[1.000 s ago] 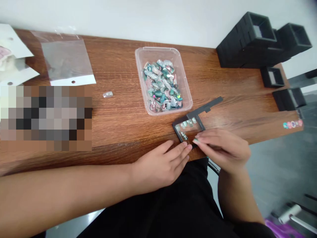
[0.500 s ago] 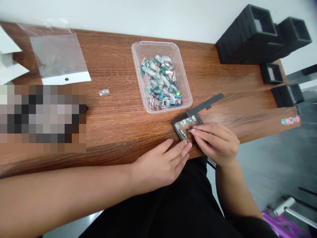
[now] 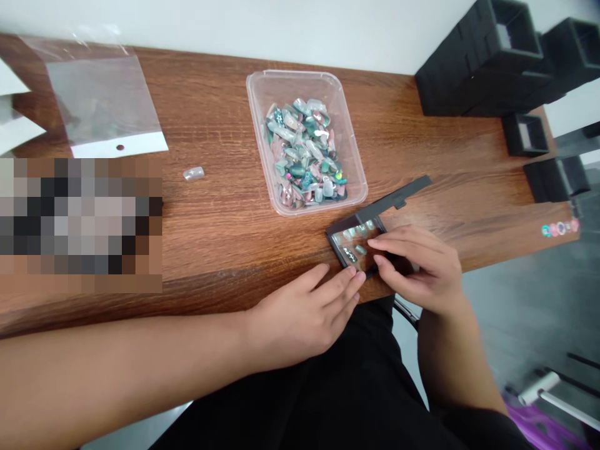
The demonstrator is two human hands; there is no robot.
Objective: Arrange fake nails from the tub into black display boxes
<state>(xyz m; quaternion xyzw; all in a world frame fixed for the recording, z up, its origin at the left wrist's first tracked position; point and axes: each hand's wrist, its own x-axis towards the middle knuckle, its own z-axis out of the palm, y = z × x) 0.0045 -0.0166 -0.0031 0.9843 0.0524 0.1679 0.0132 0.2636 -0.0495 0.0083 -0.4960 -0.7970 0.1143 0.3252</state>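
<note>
A small black square frame (image 3: 338,240) lies at the front edge of the wooden table (image 3: 225,225), with several green and pink false nails stuck inside it. My left hand (image 3: 304,315) lies flat with its fingers together, the tips touching the frame's near corner. My right hand (image 3: 417,265) rests over the right half of the frame, fingers loosely bent and tips by a green nail (image 3: 360,249) inside it; nothing shows between its fingers. Behind the frame stands a clear plastic tub (image 3: 349,150) full of loose false nails.
A flat black strip (image 3: 398,195) lies beside the frame. Stacked black square boxes (image 3: 497,69) fill the back right corner. A clear bag (image 3: 100,106) lies at the back left, a single clear nail (image 3: 194,174) near it. Coloured stickers (image 3: 560,229) sit at the right edge.
My right hand carried a green nail over the frame and has drawn back a little to the right, leaving the nail in the frame. My left hand has stayed put.
</note>
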